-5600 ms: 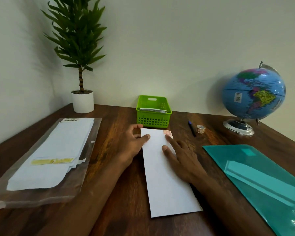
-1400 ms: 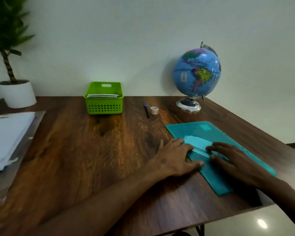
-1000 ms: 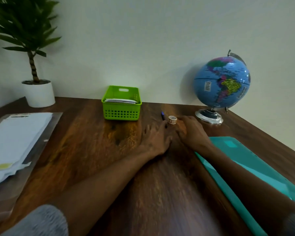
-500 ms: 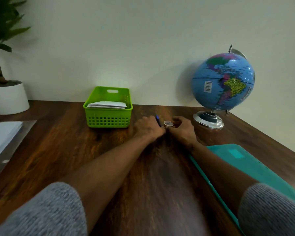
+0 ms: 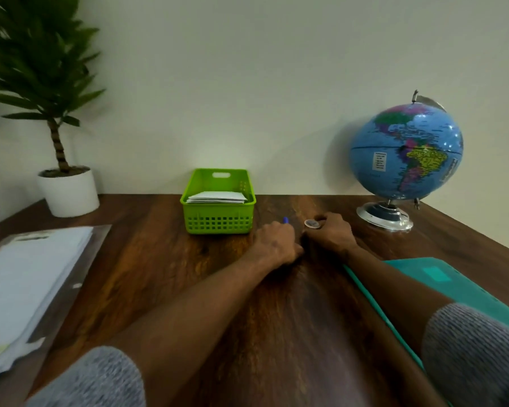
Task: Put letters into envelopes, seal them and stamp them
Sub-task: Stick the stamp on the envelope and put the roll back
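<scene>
The small stamp roll (image 5: pixel 311 223) sits on the wooden desk (image 5: pixel 276 333) near the back. My right hand (image 5: pixel 329 235) curls its fingers round the roll from the right. My left hand (image 5: pixel 276 242) lies beside it, fingers curled over the blue pen (image 5: pixel 285 220), of which only the tip shows; whether it grips the pen is hidden. A green basket (image 5: pixel 218 224) behind my left hand holds white envelopes (image 5: pixel 218 197). More white envelopes in a clear plastic sleeve (image 5: pixel 27 277) lie at the left.
A teal folder (image 5: pixel 459 286) lies at the right under my right forearm. A globe (image 5: pixel 406 154) stands at the back right and a potted plant (image 5: pixel 68 189) at the back left. The wall runs right behind the desk.
Both hands left the teal folder and reached back to the pen and stamp roll. The right hand's fingers closed round the roll. The envelope from the earliest frame is no longer on the desk.
</scene>
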Demonstrator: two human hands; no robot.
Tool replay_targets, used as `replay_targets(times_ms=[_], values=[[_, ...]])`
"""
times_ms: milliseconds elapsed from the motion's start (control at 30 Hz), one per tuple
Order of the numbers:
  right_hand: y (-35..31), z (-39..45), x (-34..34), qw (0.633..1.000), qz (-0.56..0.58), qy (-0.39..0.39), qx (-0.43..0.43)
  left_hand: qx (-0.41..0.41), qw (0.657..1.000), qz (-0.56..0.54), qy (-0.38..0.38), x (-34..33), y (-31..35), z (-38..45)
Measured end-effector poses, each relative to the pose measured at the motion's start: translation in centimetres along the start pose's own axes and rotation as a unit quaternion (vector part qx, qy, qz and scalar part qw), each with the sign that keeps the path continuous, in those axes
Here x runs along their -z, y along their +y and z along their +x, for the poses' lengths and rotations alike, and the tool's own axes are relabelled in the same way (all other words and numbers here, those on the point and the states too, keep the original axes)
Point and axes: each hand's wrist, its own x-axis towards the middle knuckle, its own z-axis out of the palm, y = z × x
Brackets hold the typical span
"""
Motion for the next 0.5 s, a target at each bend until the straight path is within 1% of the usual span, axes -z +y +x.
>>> replay_targets(times_ms=[133,200,300,367,500], values=[[-0.9,-2.1,-0.8,1.0,0.016,-0.004,0.026,0.004,0.999,-0.006,0.034,1.1,-2.6,-3.8],[-1.4,-4.3,-1.6,0.997,0.03,-0.004,0.074,-0.001,0.999,-0.009,0.049,2.3,-4.2,-6.6],[-3.6,-8.4,-3.3,0.985,0.078,-0.008,0.154,0.01,0.998,-0.004,0.058,5.0,-7.5,-11.3],[-5.3,-11.3,-4.5,0.975,0.116,-0.029,0.185,0.027,0.998,-0.005,0.056,6.6,-9.6,-14.6],[-8.5,-16.8,-7.1,0.965,0.125,-0.08,0.215,0.033,0.998,-0.02,0.039,8.0,-12.9,-21.3]])
